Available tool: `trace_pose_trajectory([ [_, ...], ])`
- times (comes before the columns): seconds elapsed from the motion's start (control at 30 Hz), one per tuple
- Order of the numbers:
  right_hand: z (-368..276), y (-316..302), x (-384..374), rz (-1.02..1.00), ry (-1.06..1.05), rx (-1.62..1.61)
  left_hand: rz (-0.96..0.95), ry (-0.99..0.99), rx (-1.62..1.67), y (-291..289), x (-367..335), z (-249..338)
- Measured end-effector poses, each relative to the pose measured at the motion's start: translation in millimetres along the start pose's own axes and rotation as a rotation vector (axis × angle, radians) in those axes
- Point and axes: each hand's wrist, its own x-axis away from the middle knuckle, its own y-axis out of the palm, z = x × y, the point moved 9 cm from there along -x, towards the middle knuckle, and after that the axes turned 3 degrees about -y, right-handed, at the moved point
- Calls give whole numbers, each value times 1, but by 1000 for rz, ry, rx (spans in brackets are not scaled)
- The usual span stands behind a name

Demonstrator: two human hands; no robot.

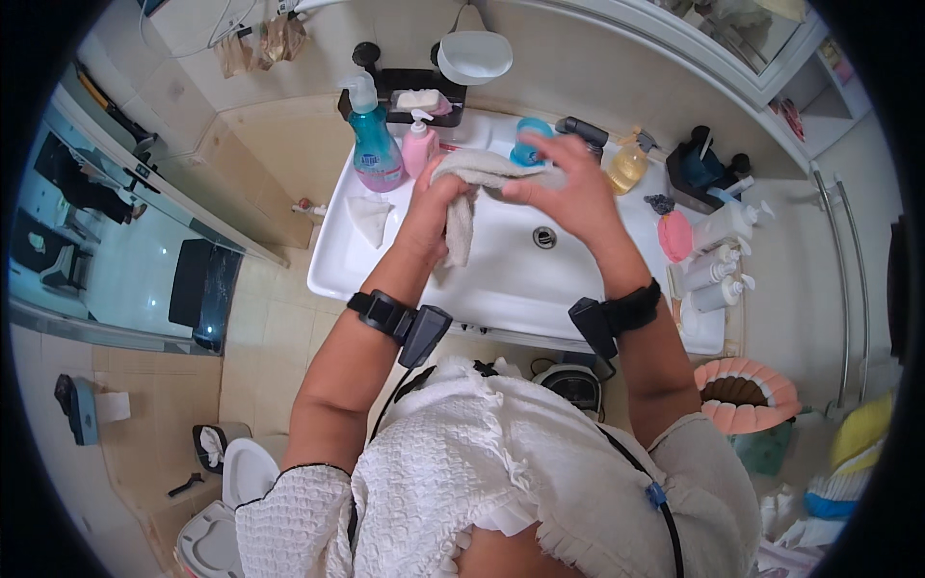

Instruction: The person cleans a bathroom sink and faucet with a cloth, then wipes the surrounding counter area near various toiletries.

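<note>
A grey-beige cloth (487,170) hangs folded over the sink, one end drooping below my left hand (436,207). My left hand is closed around its bunched part. Its other end reaches between the thumb and fingers of my right hand (576,193), which are spread apart and slightly blurred. Just beyond the right fingers stands a blue cup (530,143), partly hidden by them. The white sink (487,289) lies under both hands, its drain (544,237) to the right below the cloth. A white folded cloth (369,220) rests on the sink's left side.
A teal pump bottle (374,144) and a pink pump bottle (419,146) stand at the back left. The dark faucet (582,129), a yellow liquid bottle (628,166), a pink oval item (675,236) and several white pump bottles (713,267) line the right. A metal towel rail (843,279) is beyond.
</note>
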Motion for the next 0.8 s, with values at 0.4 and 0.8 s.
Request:
trace_pose_trajectory([
  [0.4,77,106,78,-71,764,-1293,-314,-284,-328,-23,7,-30],
  [0.8,-54,112,100,-528,831,-1721,-414,1346,-1128,61,77,68],
])
